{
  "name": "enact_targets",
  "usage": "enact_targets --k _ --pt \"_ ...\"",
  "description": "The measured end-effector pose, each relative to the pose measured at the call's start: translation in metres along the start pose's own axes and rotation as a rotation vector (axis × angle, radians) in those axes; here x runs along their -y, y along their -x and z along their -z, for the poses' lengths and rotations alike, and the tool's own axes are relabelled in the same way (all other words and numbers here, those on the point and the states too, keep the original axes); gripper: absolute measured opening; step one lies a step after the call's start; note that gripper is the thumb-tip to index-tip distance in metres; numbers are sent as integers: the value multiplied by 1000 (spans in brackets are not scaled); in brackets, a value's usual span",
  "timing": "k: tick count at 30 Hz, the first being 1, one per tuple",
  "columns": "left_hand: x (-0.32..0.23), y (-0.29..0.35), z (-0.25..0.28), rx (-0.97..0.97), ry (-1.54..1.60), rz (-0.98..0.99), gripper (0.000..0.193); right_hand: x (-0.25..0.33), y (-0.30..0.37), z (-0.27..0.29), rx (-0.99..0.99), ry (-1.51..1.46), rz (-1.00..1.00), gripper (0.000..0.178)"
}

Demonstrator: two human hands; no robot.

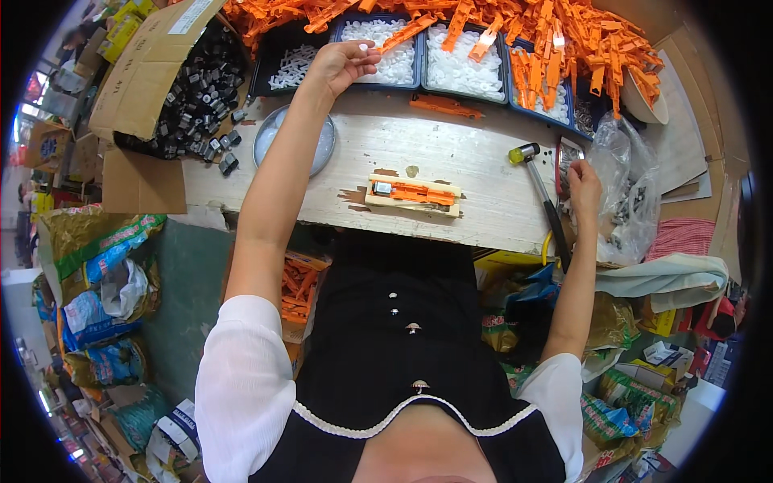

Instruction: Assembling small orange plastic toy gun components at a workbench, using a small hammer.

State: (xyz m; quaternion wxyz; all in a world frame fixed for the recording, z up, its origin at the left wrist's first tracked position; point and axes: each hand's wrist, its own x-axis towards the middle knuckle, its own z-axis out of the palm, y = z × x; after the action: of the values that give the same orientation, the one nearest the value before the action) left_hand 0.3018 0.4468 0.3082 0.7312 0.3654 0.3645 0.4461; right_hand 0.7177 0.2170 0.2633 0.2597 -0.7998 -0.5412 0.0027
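Landmark: pale wooden jig block [413, 196] holding an orange plastic piece, lying near the front edge of the worn whitish table [451, 157]. Right of the block lies a black-handled mallet with a yellow-capped head [541, 193]. Beyond the mallet, right hand [584, 179] rests at a clear plastic bag of small metal parts [632, 193]; fingers curled, contents of grip not discernible. Far behind the block, left hand [345, 63] pinches a small white plastic piece [364, 48] over blue trays of white parts [459, 68]. Orange pieces partly cover the trays.
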Motion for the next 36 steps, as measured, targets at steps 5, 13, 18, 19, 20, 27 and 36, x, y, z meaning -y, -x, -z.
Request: enact_targets --k 5,13,18,19,20,27,36 --pt "2 30 -11 87 -49 -33 29 -2 0 -1 -17 60 41 13" --pt "30 53 -18 -1 -272 -134 21 4 2 -6 -130 -53 -19 13" --pt "26 35 -22 -113 -981 -378 21 16 7 -4 -176 -119 30 11" --pt "28 27 -22 -111 -979 -377 21 18 8 -4 -188 -130 40 11" --pt "31 20 -22 -71 -1154 -513 23 22 10 -4 -188 -128 39 11" --pt "20 3 -56 187 -1611 -270 23 43 16 0 -126 -171 69 9" --pt "15 -2 -34 236 -1249 -285 18 43 23 3 -113 -211 59 10"
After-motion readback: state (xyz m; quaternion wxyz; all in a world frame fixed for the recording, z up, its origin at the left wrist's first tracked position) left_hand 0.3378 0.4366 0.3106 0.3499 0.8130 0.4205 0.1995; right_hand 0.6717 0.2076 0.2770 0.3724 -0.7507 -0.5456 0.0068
